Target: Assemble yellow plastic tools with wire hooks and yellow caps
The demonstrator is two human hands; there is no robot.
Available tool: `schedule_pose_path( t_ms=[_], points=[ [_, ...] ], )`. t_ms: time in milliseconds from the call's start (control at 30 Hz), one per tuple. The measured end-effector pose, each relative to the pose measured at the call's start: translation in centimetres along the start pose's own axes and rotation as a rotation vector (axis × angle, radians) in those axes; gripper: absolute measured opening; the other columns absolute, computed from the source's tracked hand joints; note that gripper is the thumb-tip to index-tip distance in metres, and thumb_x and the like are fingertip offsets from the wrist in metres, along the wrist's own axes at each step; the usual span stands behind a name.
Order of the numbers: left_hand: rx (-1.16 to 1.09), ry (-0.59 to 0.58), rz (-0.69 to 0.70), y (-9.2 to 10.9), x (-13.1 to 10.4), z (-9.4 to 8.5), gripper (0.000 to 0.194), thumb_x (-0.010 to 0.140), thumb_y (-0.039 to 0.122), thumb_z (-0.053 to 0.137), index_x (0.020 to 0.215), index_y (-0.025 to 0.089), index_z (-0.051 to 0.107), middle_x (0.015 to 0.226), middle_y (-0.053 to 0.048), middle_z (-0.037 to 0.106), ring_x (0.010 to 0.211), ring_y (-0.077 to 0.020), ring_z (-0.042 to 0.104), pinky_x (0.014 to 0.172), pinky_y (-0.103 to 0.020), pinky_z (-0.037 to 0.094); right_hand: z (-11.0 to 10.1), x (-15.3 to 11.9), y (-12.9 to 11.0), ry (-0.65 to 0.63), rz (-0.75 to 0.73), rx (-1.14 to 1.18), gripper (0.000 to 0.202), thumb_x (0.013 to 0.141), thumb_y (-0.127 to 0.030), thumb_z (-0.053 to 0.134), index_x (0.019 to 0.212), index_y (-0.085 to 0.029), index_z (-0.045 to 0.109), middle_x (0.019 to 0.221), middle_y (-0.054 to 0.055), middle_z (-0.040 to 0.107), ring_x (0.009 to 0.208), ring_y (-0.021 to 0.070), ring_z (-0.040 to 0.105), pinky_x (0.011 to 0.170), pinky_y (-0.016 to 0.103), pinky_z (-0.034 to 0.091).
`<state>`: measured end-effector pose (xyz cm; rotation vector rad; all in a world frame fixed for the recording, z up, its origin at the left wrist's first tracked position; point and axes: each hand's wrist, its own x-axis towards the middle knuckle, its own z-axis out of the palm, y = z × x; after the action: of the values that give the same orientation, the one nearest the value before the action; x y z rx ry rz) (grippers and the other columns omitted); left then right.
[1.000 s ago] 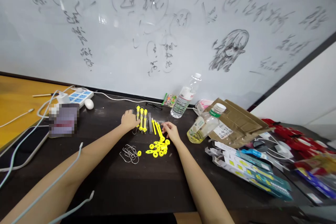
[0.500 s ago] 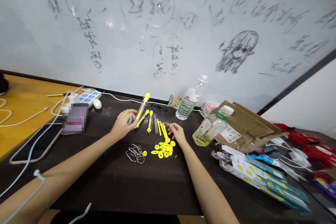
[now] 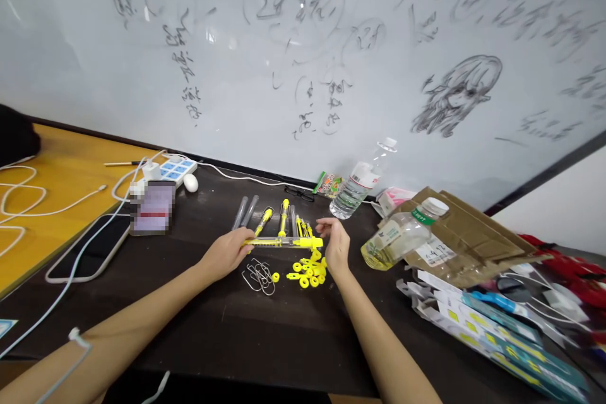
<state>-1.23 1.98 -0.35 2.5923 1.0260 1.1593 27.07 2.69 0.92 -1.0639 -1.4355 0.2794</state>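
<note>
My left hand (image 3: pixel 227 254) is closed around one end of a clear plastic tube with yellow fittings (image 3: pixel 284 242), which lies level above the table, its yellow cap pointing right. Close to that cap is my right hand (image 3: pixel 337 246), fingers curved and apart, with nothing in it. Below the tube are a heap of yellow rings and small yellow pieces (image 3: pixel 310 270) and a tangle of bent metal hooks (image 3: pixel 259 276). Behind it lie two similar yellow-fitted tubes (image 3: pixel 284 217), bare clear tubes (image 3: pixel 249 211) and several thin yellow rods (image 3: pixel 303 227).
At right stand a water bottle (image 3: pixel 362 178) and a tilted bottle of yellow liquid (image 3: pixel 402 235), before a brown cardboard package (image 3: pixel 473 246). An opened box (image 3: pixel 502 328) lies nearer. Phones (image 3: pixel 89 249), cables and a power strip (image 3: pixel 177 170) are at left; a whiteboard (image 3: pixel 265 107) rises behind.
My left hand has brought the tube nearer and turned it from steeply tilted to level. My right hand has lifted off the yellow rods toward the tube's cap. The view has shifted slightly.
</note>
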Motion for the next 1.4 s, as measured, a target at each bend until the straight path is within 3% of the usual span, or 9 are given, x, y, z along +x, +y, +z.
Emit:
schedule_pose_path(
  t_ms=[133, 267, 433, 700, 933, 1033, 1167, 1267, 1400],
  points=[
    [-0.071, 0.017, -0.100, 0.2, -0.2, -0.1, 0.018, 0.092, 0.024, 0.035, 0.103, 0.019, 0.049, 0.082, -0.002, 0.060, 0.071, -0.0162, 0.060, 0.070, -0.027, 0.048, 1.6, -2.6, -2.1, -0.151, -0.106, 0.167, 0.054, 0.090, -0.059, 0.025, 0.086, -0.018, 0.060, 0.072, 0.005, 0.060, 0.064, 0.0180, 0.057, 0.059, 0.031, 0.046],
    [-0.161, -0.014, -0.145, 0.1, -0.2, 0.1, 0.021, 0.094, 0.028, 0.032, 0.106, 0.019, 0.048, 0.077, 0.000, 0.058, 0.065, -0.0146, 0.058, 0.066, -0.026, 0.047, 3.2, -4.8, -3.7, -0.300, 0.057, 0.317, 0.034, 0.082, -0.051, 0.051, 0.098, -0.021, 0.052, 0.068, 0.001, 0.060, 0.058, 0.0162, 0.057, 0.051, 0.027, 0.046],
    [-0.213, -0.078, -0.129, -0.1, 0.0, 0.3, 0.023, 0.095, 0.032, 0.035, 0.107, 0.020, 0.051, 0.095, -0.004, 0.060, 0.084, -0.0167, 0.060, 0.079, -0.028, 0.047, 3.9, -4.8, -5.4, -0.229, 0.326, 0.465, 0.030, 0.076, -0.041, 0.064, 0.095, -0.024, 0.048, 0.057, -0.005, 0.055, 0.044, 0.0116, 0.051, 0.038, 0.020, 0.039],
    [-0.318, 0.081, -0.233, -1.4, 0.6, -0.5, 0.028, 0.096, 0.034, 0.035, 0.109, 0.018, 0.053, 0.092, -0.004, 0.062, 0.084, -0.0166, 0.060, 0.080, -0.028, 0.047, 3.7, -3.4, -4.6, -0.055, 0.396, 0.520, 0.027, 0.085, -0.047, 0.054, 0.088, -0.022, 0.046, 0.044, -0.009, 0.050, 0.032, 0.0067, 0.041, 0.033, 0.016, 0.034],
    [-0.205, 0.117, -0.095, -0.5, 0.8, -0.9, 0.028, 0.096, 0.032, 0.035, 0.111, 0.019, 0.054, 0.120, -0.010, 0.057, 0.116, -0.0207, 0.051, 0.102, -0.038, 0.039, 3.8, -2.8, -3.4, 0.060, 0.526, 0.611, 0.032, 0.081, -0.052, 0.057, 0.083, -0.022, 0.046, 0.042, -0.009, 0.049, 0.031, 0.0073, 0.040, 0.029, 0.016, 0.031],
    [-0.034, 0.026, -0.153, -0.8, 0.6, -0.7, 0.033, 0.094, 0.038, 0.040, 0.119, 0.021, 0.052, 0.132, -0.010, 0.050, 0.129, -0.0252, 0.039, 0.109, -0.048, 0.028, 3.4, -2.3, -4.1, 0.033, 0.594, 0.737, 0.035, 0.080, -0.054, 0.056, 0.074, -0.020, 0.047, 0.037, -0.010, 0.041, 0.029, 0.0058, 0.032, 0.029, 0.015, 0.026],
    [0.208, -0.239, -0.235, -2.0, -0.2, 0.0, 0.056, 0.083, 0.057, 0.053, 0.134, 0.035, 0.045, 0.152, -0.007, 0.026, 0.140, -0.0387, 0.013, 0.104, -0.069, 0.014, 2.7, -1.9, -5.4, -0.062, 0.679, 0.853, 0.040, 0.079, -0.055, 0.057, 0.064, -0.020, 0.043, 0.033, -0.012, 0.030, 0.027, 0.0035, 0.020, 0.029, 0.014, 0.019],
    [0.231, -0.354, -0.230, -2.7, -0.5, 0.9, 0.060, 0.086, 0.056, 0.049, 0.141, 0.039, 0.033, 0.153, -0.006, 0.026, 0.140, -0.0366, 0.016, 0.103, -0.068, 0.016, 2.6, -2.5, -6.1, -0.127, 0.701, 0.856, 0.039, 0.079, -0.055, 0.056, 0.064, -0.021, 0.043, 0.033, -0.012, 0.028, 0.027, 0.0032, 0.016, 0.029, 0.014, 0.018],
    [0.261, -0.323, -0.209, -3.2, 0.3, 2.4, 0.056, 0.091, 0.051, 0.045, 0.143, 0.037, 0.031, 0.150, -0.006, 0.032, 0.140, -0.0314, 0.020, 0.107, -0.060, 0.018, 3.2, -4.1, -6.5, -0.238, 0.757, 0.843, 0.038, 0.076, -0.054, 0.059, 0.065, -0.020, 0.047, 0.032, -0.011, 0.031, 0.027, 0.0036, 0.019, 0.029, 0.014, 0.018]
  ],
)
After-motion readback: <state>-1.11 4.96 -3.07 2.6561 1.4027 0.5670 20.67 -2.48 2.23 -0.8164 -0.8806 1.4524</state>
